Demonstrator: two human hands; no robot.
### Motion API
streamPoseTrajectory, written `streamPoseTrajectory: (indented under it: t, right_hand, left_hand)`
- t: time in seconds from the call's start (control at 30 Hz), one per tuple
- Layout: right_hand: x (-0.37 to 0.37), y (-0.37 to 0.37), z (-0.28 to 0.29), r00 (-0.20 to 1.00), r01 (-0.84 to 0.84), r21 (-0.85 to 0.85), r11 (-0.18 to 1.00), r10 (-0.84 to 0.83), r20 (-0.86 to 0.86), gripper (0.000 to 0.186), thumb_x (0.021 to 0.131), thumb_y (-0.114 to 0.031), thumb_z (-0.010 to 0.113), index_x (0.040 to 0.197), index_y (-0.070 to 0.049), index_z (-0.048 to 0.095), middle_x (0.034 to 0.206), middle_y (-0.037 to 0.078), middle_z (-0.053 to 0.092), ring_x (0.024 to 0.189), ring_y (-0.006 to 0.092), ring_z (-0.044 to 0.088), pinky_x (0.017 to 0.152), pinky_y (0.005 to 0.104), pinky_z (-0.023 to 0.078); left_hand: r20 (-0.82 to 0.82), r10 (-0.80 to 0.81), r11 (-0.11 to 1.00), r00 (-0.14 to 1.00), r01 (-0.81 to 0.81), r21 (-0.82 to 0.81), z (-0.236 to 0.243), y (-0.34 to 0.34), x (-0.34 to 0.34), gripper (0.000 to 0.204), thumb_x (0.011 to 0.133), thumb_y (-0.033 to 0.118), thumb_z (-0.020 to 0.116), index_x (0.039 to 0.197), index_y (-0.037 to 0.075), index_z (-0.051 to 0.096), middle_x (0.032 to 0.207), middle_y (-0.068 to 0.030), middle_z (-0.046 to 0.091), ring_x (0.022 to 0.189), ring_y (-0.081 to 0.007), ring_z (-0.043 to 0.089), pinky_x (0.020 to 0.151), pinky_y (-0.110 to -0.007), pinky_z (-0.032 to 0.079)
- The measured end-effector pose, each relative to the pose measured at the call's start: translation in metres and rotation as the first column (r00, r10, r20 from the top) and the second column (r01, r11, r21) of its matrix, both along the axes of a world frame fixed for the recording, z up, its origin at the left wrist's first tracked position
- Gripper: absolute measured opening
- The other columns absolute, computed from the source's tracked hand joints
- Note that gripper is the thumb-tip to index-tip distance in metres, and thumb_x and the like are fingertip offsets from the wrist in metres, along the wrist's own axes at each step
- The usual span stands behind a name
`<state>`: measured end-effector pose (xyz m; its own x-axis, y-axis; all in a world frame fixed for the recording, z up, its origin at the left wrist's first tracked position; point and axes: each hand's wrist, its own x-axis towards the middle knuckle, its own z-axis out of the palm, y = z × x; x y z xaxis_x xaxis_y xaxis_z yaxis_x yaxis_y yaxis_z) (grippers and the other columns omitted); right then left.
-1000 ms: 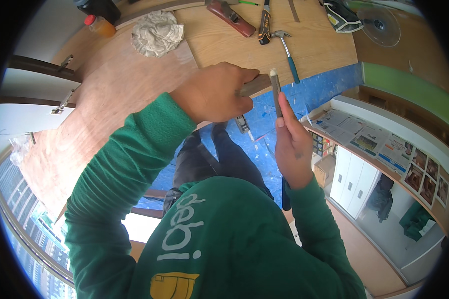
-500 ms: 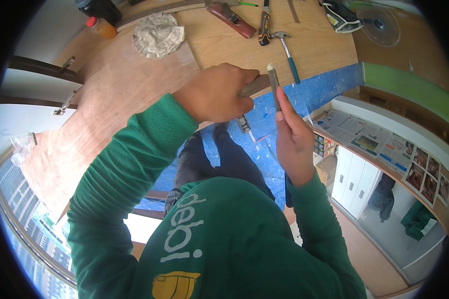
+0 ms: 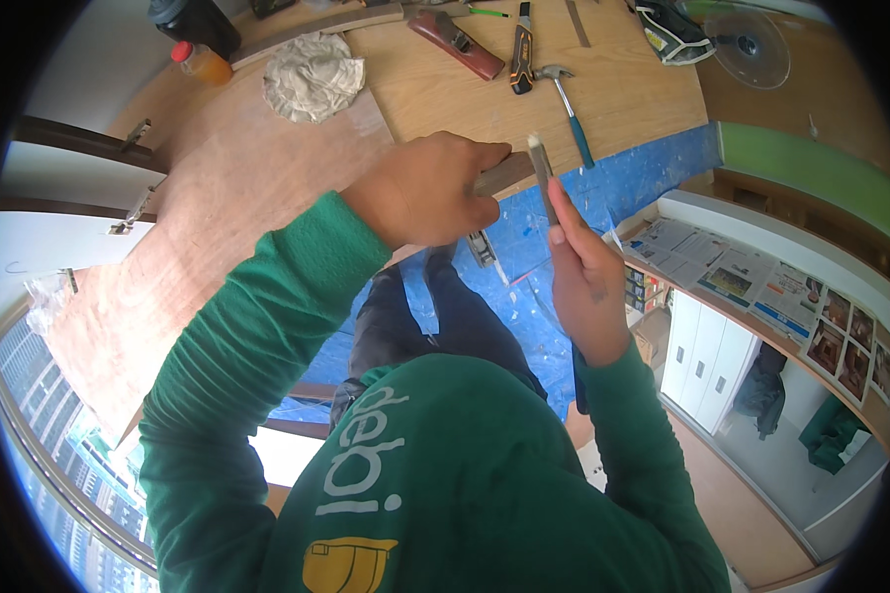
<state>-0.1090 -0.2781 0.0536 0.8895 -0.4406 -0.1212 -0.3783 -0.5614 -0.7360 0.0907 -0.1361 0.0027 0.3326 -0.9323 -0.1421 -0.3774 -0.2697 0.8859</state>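
In my closed left hand (image 3: 420,190) is a dark brown wooden strip (image 3: 505,175), its free end pointing right over the workbench edge. My right hand (image 3: 588,277) grips a narrow, flat grey-brown stick (image 3: 541,166) with a pale tip, thumb and fingers pressed along it. The stick stands crosswise against the strip's end; whether they touch I cannot tell. Beyond the stick lies a claw hammer (image 3: 578,135) with a teal handle. Below my left hand, a small metal piece (image 3: 481,247) shows above the blue sheet; its kind is unclear.
On the wooden workbench (image 3: 445,99) lie a reddish hand plane (image 3: 457,45), a utility knife (image 3: 522,54) and a crumpled cloth (image 3: 313,79). An orange-filled bottle (image 3: 202,63) stands at back left. Blue sheeting (image 3: 653,173) covers the floor. Newspapers lie on a counter (image 3: 752,308) at right.
The stick and my right hand have shifted very slightly. My left hand keeps its hold on the wooden strip, almost unmoved.
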Motion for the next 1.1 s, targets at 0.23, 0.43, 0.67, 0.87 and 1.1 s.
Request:
streamPoseTrajectory:
  t: [0.23, 0.43, 0.67, 0.87, 1.1]
  right_hand:
    - [-0.015, -0.024, -0.034, 0.946, 0.304, 0.245, 0.921, -0.261, -0.192, 0.047, 0.114, -0.010, 0.056, 0.161, -0.010, 0.056, 0.099, 0.003, 0.071, 0.070, 0.0064, 0.058, 0.065, 0.0261, 0.052]
    - [0.007, -0.029, -0.005, 0.932, 0.361, 0.346, 0.866, -0.325, -0.157, 0.053, 0.114, -0.012, 0.055, 0.166, -0.010, 0.046, 0.085, 0.000, 0.057, 0.050, 0.0052, 0.049, 0.045, 0.0257, 0.042]
    - [0.004, -0.030, -0.003, 0.923, 0.379, 0.361, 0.852, -0.318, -0.218, 0.055, 0.111, -0.014, 0.061, 0.165, -0.007, 0.047, 0.087, 0.003, 0.060, 0.054, 0.0063, 0.053, 0.045, 0.0257, 0.044]
    - [0.014, -0.032, 0.006, 0.959, 0.273, 0.453, 0.849, -0.278, -0.056, 0.051, 0.114, -0.018, 0.060, 0.161, -0.003, 0.050, 0.087, 0.000, 0.060, 0.071, 0.0055, 0.058, 0.059, 0.0241, 0.049]
    - [0.023, -0.006, -0.036, 0.950, 0.211, 0.555, 0.805, -0.302, 0.077, 0.047, 0.117, -0.020, 0.055, 0.159, 0.001, 0.050, 0.086, -0.002, 0.053, 0.077, 0.0069, 0.048, 0.071, 0.0254, 0.045]
  left_hand:
    - [0.030, -0.039, 0.998, 0.999, 0.037, 0.052, 0.002, -0.004, 0.001, 0.065, 0.083, 0.015, 0.070, 0.146, -0.002, 0.064, 0.108, -0.0313, 0.075, 0.094, -0.0443, 0.075, 0.086, -0.047, 0.060]
    - [0.264, 0.087, 0.973, 0.961, -0.024, -0.231, 0.000, 0.005, 0.004, 0.066, 0.087, 0.010, 0.070, 0.152, 0.016, 0.065, 0.138, -0.0274, 0.070, 0.095, -0.0403, 0.076, 0.085, -0.047, 0.061]
    - [0.316, 0.042, 0.980, 0.948, 0.023, -0.199, 0.001, 0.005, 0.020, 0.060, 0.089, 0.006, 0.068, 0.147, 0.022, 0.070, 0.143, -0.0250, 0.069, 0.090, -0.0361, 0.077, 0.081, -0.045, 0.061]
    - [0.173, 0.043, 0.970, 0.984, 0.001, -0.244, 0.001, 0.003, 0.017, 0.059, 0.089, 0.006, 0.068, 0.147, 0.019, 0.070, 0.126, -0.0239, 0.076, 0.078, -0.0322, 0.076, 0.075, -0.043, 0.061]
    - [0.059, 0.090, 0.993, 0.994, -0.085, -0.079, 0.007, 0.002, 0.021, 0.056, 0.086, 0.011, 0.072, 0.142, 0.007, 0.070, 0.087, -0.0216, 0.074, 0.075, -0.0339, 0.074, 0.072, -0.042, 0.059]
